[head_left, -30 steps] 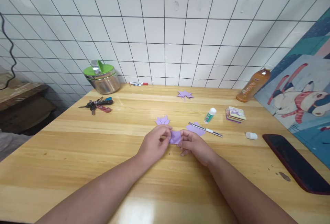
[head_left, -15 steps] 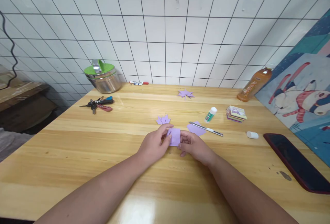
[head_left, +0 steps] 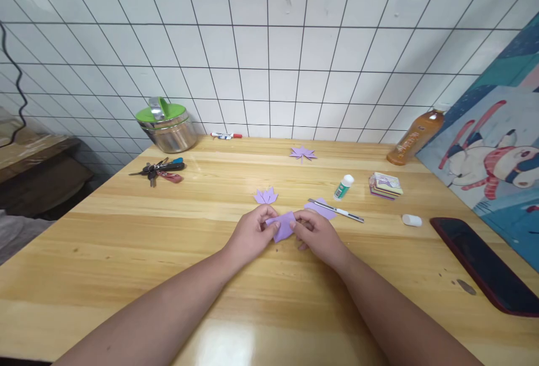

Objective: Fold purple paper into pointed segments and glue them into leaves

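A small sheet of purple paper (head_left: 283, 228) is held between both hands, tilted, over the middle of the table. My left hand (head_left: 255, 234) pinches its left side with the thumb in front. At the right edge, my right hand (head_left: 318, 234) grips it between thumb and fingers. Just beyond my left hand lies a purple folded-paper piece with pointed tips (head_left: 265, 195). Past my right hand, a slim utility knife (head_left: 337, 210) rests across another purple paper piece (head_left: 319, 209). Farther back is a purple paper leaf shape (head_left: 302, 154).
A glue stick (head_left: 344, 187), its white cap (head_left: 411, 220), a stack of small paper packs (head_left: 386, 185) and a phone (head_left: 484, 265) lie rightward. A drink bottle (head_left: 416, 136) leans at the back right. Keys (head_left: 158, 170), a lidded steel pot (head_left: 170, 127) and a marker (head_left: 226, 136) are left.
The held purple paper has turned from nearly square-on to tilted and shifted slightly left. My right thumb has moved up onto its right edge.
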A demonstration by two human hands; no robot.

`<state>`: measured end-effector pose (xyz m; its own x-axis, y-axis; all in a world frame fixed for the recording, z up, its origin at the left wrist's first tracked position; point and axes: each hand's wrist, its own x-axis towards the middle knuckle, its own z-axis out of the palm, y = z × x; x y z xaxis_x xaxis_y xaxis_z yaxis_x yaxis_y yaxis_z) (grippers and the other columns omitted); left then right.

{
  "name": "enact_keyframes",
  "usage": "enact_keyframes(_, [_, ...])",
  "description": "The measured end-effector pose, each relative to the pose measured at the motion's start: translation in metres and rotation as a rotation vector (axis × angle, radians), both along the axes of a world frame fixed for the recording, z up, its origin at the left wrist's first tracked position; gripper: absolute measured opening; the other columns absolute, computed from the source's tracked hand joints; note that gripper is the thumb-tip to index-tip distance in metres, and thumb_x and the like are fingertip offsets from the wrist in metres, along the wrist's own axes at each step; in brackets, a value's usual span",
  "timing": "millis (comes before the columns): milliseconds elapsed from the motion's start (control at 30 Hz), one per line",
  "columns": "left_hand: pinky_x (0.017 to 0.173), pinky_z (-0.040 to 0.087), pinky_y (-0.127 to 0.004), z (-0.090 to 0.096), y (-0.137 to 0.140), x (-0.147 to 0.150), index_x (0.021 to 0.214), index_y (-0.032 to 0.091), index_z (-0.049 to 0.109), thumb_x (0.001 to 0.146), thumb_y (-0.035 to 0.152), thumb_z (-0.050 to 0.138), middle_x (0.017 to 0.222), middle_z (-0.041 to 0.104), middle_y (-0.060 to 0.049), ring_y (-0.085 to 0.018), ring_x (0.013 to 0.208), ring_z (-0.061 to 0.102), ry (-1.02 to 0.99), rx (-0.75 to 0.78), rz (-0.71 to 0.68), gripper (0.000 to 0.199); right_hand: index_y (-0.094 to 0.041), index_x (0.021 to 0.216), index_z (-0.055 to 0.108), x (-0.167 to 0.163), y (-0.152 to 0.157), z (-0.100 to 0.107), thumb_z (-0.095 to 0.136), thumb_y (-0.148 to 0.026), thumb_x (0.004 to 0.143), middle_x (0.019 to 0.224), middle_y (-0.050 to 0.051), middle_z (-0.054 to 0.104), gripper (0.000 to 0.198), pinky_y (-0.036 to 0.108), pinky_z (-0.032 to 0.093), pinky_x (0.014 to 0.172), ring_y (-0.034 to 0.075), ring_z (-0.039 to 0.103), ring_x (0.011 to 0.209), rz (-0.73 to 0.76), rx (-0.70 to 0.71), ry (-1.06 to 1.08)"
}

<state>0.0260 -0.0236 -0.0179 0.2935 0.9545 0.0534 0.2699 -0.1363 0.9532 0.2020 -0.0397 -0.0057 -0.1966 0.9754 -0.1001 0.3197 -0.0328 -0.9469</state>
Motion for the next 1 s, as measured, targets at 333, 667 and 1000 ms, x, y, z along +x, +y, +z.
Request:
enact_keyframes(333, [0.049, 0.039, -0.021, -0.001, -0.003, 0.001, 0.095, 0.019, 0.057, 0.075, 0.029, 0.056, 0.063, 0.060, 0.002, -0.012, 0.052, 0.054, 0.012, -0.038, -0.032, 0.023, -0.019, 0.080, 0.063, -0.001, 0.002, -0.005, 0.049, -0.018, 0.074, 0.068, -0.001, 0.063, 0.015, 0.022, 0.046, 0.059, 0.012, 0.057, 0.062, 0.070, 0.156, -0.079])
enact_keyframes(667, [0.051, 0.044, -0.023, 0.008, -0.002, 0.005, 0.085, 0.021, 0.045, 0.072, 0.032, 0.058, 0.058, 0.056, 0.005, -0.012, 0.051, 0.056, -0.244, -0.292, -0.082, 0.022, -0.022, 0.083, 0.057, 0.000, 0.000, 0.002, 0.049, -0.019, 0.076, 0.073, 0.000, 0.061, 0.012, 0.023, 0.043, 0.057, 0.013, 0.056, 0.064, -0.030, 0.322, -0.158])
enact_keyframes(1000, [0.052, 0.044, -0.024, 0.007, 0.001, -0.001, 0.081, 0.016, 0.055, 0.080, 0.043, 0.047, 0.066, 0.055, 0.001, -0.013, 0.059, 0.054, -0.324, -0.327, -0.072, 0.028, -0.021, 0.076, 0.060, 0.002, 0.000, -0.002, 0.047, -0.015, 0.075, 0.077, 0.001, 0.060, 0.013, 0.022, 0.044, 0.058, 0.012, 0.055, 0.065, 0.008, 0.338, -0.151])
